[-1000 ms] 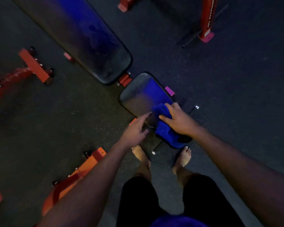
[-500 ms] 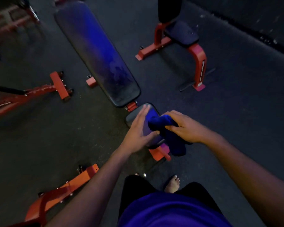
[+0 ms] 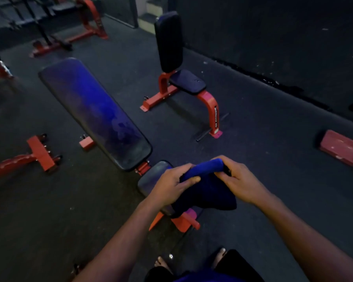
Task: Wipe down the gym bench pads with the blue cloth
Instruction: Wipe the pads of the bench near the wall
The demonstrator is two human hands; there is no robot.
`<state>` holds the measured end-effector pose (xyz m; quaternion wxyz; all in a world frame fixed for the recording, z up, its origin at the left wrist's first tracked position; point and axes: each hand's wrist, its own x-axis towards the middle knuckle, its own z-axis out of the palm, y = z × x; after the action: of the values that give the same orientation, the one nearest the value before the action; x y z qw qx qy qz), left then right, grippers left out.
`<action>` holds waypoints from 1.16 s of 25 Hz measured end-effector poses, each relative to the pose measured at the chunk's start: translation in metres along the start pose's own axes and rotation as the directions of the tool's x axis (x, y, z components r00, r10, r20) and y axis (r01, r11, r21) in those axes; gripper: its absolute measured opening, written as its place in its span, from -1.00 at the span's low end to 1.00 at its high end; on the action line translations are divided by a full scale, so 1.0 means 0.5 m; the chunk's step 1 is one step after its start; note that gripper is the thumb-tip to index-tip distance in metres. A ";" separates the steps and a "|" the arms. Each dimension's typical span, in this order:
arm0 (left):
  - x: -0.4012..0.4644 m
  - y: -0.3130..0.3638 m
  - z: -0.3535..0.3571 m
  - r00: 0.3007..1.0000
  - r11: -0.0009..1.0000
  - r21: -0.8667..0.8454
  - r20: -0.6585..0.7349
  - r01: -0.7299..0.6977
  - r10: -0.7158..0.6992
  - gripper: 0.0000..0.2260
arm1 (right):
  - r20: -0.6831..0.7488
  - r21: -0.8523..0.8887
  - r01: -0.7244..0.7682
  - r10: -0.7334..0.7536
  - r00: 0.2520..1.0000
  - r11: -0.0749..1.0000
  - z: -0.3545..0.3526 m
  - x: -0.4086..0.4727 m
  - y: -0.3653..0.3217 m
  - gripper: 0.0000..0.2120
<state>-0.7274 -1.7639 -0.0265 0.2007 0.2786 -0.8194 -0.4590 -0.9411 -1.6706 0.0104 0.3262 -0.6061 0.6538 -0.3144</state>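
Red steel frame foot with small black wheels (image 3: 41, 152) lay on the dark rubber gym floor (image 3: 273, 180), well left of the long black padded back pad (image 3: 94, 112). Small red square foot (image 3: 86, 142) sat just beside that long pad's left edge. Back pad ran diagonally from upper left down toward the small black seat pad (image 3: 151, 176), joined there by a red bracket (image 3: 143, 167) between the two.

Left hand (image 3: 171, 184) hovered over the seat pad, fingers and thumb curled round the left end of the blue cloth (image 3: 206, 180). Cloth stretched between both hands as a rolled upper edge, its darker bulk hanging down over the near end of the seat pad. Contact between cloth and pad not clear from this view. Right hand (image 3: 238, 180) gripped the right end of the cloth, just right of the seat pad, fingers folded over the roll. Hands close together, apart only by the span of cloth.

Orange-red base bracket (image 3: 183, 220) showed below the seat pad, under the hanging cloth. Bare feet (image 3: 162, 263) stood nearer than that bracket.

Upright red-framed seat with tall black backrest (image 3: 168, 41) stood beyond and right of the back pad. Faded red block (image 3: 342, 147) lay far right of it, near the dark wall.
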 end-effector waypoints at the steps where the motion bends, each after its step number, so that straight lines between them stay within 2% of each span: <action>1: 0.017 0.006 0.011 0.999 0.999 0.026 0.024 -0.023 0.023 -0.80 | -0.045 0.021 -0.011 0.012 0.999 1.000 -0.013 -0.008 0.014 -0.73; 4: 0.072 0.016 0.059 0.992 0.995 0.095 0.124 -0.036 0.024 -0.71 | -0.160 0.071 -0.035 0.046 0.986 0.997 -0.075 -0.027 0.073 -0.66; 7: 0.164 0.038 0.146 0.984 0.994 0.105 0.170 0.034 -0.052 -0.77 | -0.258 0.128 -0.069 0.101 0.961 0.989 -0.174 -0.042 0.164 -0.68; 10: 0.288 0.080 0.256 0.973 0.987 0.054 0.168 0.149 -0.156 -0.90 | -0.341 0.141 -0.079 0.123 0.932 0.987 -0.293 -0.060 0.257 -0.67; 13: 0.418 0.144 0.366 0.970 0.985 -0.011 0.174 0.175 -0.170 -0.80 | -0.393 0.142 -0.130 0.176 0.902 0.981 -0.426 -0.087 0.344 -0.69; 16: 0.511 0.185 0.425 0.974 0.963 -0.171 0.119 0.210 -0.191 -0.75 | -0.440 0.160 -0.153 0.209 0.873 0.975 -0.534 -0.102 0.397 -0.72; 18: 0.558 0.188 0.448 0.973 0.910 -0.346 0.069 0.230 -0.220 -0.72 | -0.461 0.183 -0.138 0.209 0.862 0.973 -0.582 -0.093 0.420 -0.73; 20: 0.610 0.172 0.460 0.943 0.773 -0.569 0.011 0.279 -0.333 -0.72 | -0.465 0.205 -0.121 0.206 0.861 0.971 -0.615 -0.061 0.436 -0.73; 21: 0.636 0.160 0.462 0.904 0.665 -0.668 0.028 0.335 -0.427 -0.73 | -0.452 0.214 -0.119 0.207 0.868 0.969 -0.625 -0.038 0.444 -0.72; 23: 0.684 0.125 0.463 0.800 0.503 -0.703 0.160 0.503 -0.578 -0.60 | -0.394 0.226 -0.120 0.204 0.896 0.967 -0.642 0.018 0.461 -0.72; 24: 0.704 0.106 0.464 0.759 0.471 -0.664 0.232 0.581 -0.608 -0.53 | -0.361 0.227 -0.121 0.199 0.911 0.966 -0.650 0.047 0.470 -0.71; 26: 0.749 0.062 0.464 0.744 0.453 -0.643 0.288 0.617 -0.603 -0.54 | -0.298 0.224 -0.126 0.191 0.935 0.967 -0.668 0.108 0.496 -0.70; 29: 0.845 0.028 0.430 0.785 0.461 -0.716 0.195 0.524 -0.589 -0.65 | -0.209 0.207 -0.159 0.203 0.957 0.965 -0.708 0.227 0.542 -0.66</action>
<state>-1.1797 -1.8909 -0.0907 0.1672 0.4421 -0.4153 -0.7773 -1.3921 -1.7601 -0.0045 0.3323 -0.4697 0.7072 -0.4109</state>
